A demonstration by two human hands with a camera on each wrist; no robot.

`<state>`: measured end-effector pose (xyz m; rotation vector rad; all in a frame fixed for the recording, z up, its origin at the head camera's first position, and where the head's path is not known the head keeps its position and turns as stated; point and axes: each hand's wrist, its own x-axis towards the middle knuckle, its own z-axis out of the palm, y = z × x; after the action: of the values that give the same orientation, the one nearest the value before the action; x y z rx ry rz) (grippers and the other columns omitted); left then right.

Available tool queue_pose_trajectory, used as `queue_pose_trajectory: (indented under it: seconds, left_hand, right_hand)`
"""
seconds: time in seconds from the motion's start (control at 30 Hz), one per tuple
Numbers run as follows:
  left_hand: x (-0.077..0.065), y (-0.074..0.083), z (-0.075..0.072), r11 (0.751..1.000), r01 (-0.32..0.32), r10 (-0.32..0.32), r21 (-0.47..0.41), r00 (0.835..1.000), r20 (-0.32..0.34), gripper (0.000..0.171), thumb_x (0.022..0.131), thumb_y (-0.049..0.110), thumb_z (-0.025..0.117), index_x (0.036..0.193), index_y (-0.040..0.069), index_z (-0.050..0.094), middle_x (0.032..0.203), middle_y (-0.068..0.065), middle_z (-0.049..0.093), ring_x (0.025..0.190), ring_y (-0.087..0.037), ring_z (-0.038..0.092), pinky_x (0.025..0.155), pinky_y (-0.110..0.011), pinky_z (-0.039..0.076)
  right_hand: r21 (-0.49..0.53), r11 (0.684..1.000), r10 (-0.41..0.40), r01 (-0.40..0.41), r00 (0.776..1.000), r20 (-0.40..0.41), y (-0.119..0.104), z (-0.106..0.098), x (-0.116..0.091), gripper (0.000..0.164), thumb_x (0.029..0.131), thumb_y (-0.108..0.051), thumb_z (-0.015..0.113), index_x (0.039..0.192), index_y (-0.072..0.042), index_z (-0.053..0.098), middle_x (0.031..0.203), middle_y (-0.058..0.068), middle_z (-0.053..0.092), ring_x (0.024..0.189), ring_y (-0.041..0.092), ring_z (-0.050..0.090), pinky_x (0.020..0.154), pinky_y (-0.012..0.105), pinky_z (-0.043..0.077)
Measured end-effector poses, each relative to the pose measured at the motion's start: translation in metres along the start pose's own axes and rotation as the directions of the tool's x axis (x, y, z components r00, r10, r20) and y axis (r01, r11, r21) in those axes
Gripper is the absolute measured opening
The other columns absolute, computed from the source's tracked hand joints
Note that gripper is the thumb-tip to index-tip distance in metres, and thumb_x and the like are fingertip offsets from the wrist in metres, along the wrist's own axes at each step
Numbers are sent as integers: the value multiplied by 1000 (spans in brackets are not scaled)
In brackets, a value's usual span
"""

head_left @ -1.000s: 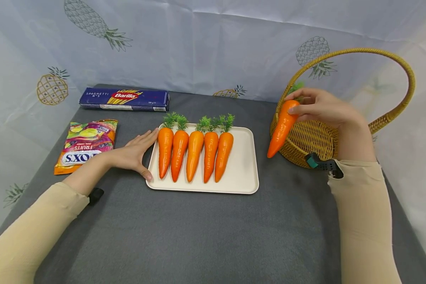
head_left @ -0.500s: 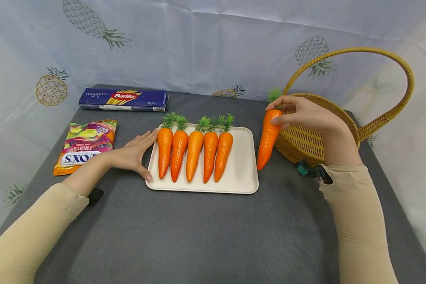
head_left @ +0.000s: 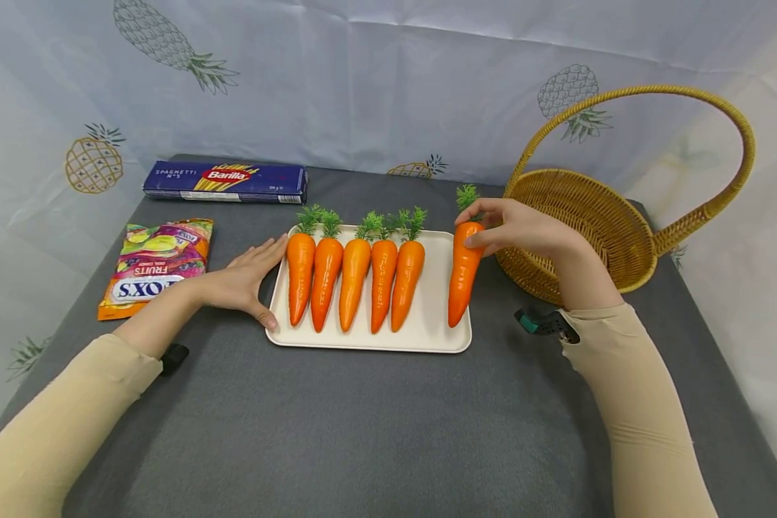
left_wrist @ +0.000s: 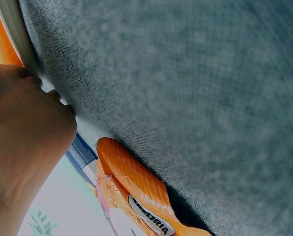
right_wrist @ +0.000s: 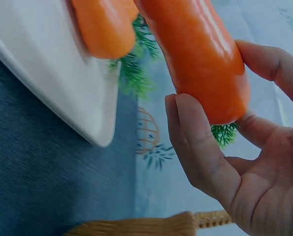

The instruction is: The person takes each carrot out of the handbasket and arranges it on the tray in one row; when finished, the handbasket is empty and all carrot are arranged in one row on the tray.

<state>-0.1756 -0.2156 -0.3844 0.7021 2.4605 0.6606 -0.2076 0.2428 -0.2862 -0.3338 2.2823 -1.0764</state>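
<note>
My right hand [head_left: 514, 226] pinches a carrot [head_left: 465, 273] near its leafy top, thumb on one side and fingers on the other. In the head view this carrot overlaps the right edge of the cream tray [head_left: 437, 334], its tip pointing toward me. Several more carrots [head_left: 356, 284] lie side by side on the tray, green tops facing away. My left hand [head_left: 239, 284] rests with spread, straight fingers at the tray's left edge, thumb by its near corner. The right wrist view shows the held carrot [right_wrist: 200, 64] close up beside the tray [right_wrist: 73, 93].
A wicker basket [head_left: 576, 223] with a tall arched handle stands to the right. At the back left lies a blue spaghetti box [head_left: 226, 181]. A bag of fruit candy [head_left: 158, 262] lies left of the tray, close to my left forearm. A patterned curtain hangs behind the table.
My right hand has carried the carrot left and toward me, from over the basket to the tray's right side. My left hand and the other carrots have stayed put.
</note>
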Motion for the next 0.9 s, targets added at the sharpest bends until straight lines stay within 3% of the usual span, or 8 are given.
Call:
queue_pose_trajectory:
  seconds: [0.23,0.9]
  left_hand:
    - [1,-2,0,1000,-1,1,0,1000,4,145,61,51,90,159,10,-8,168,-17,-9,154,-46,-9,120,-69,-5]
    - [1,-1,-1,1000,1,-1,1,1000,11,145,61,51,90,159,9,-8,168,-17,-9,154,-46,-9,120,-69,-5]
  right_hand:
    - [21,1000,4,-5,1000,31,6,12,11,49,94,-20,68,136,-5,50,114,13,58,101,20,65,98,47,56]
    - [6,999,42,-42,995,92,22,31,36,47,94,-25,66,135,-9,51,122,15,60,107,21,65,94,38,58]
